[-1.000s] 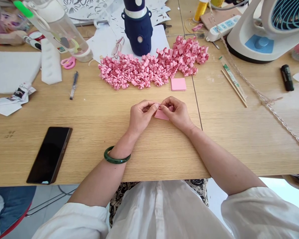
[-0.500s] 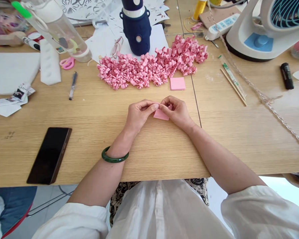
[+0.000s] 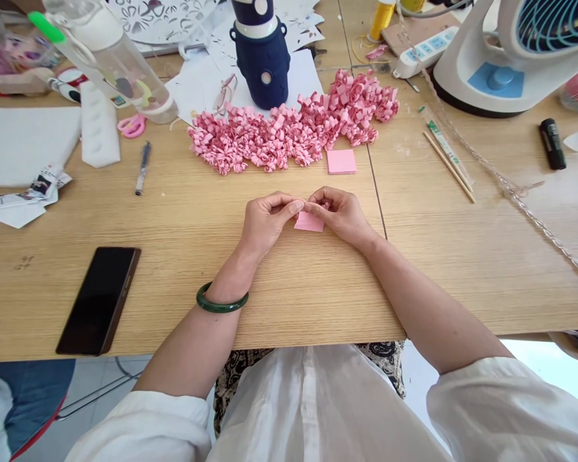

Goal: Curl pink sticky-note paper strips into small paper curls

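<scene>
Left hand (image 3: 268, 218) and right hand (image 3: 344, 215) meeting over pink paper (image 3: 309, 222).
Fingers (image 3: 295, 206) of each pinched together; anything between them too small to tell. Paper just under them, near side of the pink curls (image 3: 279, 135).

The table (image 3: 173, 224) is smooth wood grain with a soft sheen. Matt paper forms the slip (image 3: 309, 222) at the middle, the pad (image 3: 341, 162) beyond it and the rough, curly heap (image 3: 274, 138) farther off. The phone (image 3: 96, 298), near left, looks glossy, as does the bangle (image 3: 222, 307); the far flask (image 3: 263, 67) is matt, the far-left bottle (image 3: 125, 64) clear plastic.
</scene>
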Demonstrator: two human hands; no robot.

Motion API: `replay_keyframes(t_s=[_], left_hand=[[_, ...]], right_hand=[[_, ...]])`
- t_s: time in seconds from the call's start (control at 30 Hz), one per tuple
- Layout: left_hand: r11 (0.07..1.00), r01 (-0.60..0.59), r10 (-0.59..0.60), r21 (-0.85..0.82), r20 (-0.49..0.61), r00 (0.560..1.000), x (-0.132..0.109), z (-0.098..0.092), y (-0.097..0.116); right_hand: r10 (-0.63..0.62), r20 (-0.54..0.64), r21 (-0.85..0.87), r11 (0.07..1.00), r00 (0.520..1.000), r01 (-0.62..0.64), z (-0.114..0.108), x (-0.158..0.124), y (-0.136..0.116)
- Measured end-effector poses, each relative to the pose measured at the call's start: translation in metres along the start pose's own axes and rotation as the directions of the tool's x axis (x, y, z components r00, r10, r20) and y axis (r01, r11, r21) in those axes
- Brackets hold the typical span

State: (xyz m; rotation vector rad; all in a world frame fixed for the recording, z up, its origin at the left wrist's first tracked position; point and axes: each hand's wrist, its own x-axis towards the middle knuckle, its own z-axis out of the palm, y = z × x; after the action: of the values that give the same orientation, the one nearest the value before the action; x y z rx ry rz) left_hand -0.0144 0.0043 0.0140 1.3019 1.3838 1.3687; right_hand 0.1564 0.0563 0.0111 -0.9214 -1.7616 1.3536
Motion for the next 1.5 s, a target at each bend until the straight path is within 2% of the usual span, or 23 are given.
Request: replay_keyframes(t_s=[0.17,0.3,0.37,0.6,1.2,1.5], left_hand=[[0.993,-0.08,0.08,0.084,-0.007,0.997,0.0005,0.0011,-0.0032],[0.954,-0.204,0.211,0.221,-0.009,0.977,-0.001,0.0021,-0.0014],[0.938,-0.229,0.243,0.261,-0.021,0.97,-0.0021,0.0028,-0.0007],[0.979,-0.134,0.146,0.156,-0.069,0.987,-0.0036,0.0039,-0.0009],[0.984,-0.113,0.12,0.138,-0.048,0.992,-0.0041,0.0047,0.0009],[1.0,0.018,-0.018,0.003,-0.023,1.0,-0.0028,0.0028,-0.0016]], right_hand=[[-0.022,-0.02,0.007,1.0,1.0,0.022,0.0009,0.0004,0.0017],[-0.039,-0.027,0.015,0.999,0.999,0.039,0.0023,0.0002,0.0012],[-0.048,-0.031,0.014,0.999,0.998,0.049,0.0026,0.0001,0.0012],[-0.058,-0.078,-0.026,0.998,0.995,0.056,0.002,0.0015,0.0032],[-0.058,-0.07,-0.003,0.998,0.996,0.058,0.0026,0.0011,0.0057],[-0.044,-0.068,-0.017,0.999,0.997,0.043,0.0022,0.0009,0.0048]])
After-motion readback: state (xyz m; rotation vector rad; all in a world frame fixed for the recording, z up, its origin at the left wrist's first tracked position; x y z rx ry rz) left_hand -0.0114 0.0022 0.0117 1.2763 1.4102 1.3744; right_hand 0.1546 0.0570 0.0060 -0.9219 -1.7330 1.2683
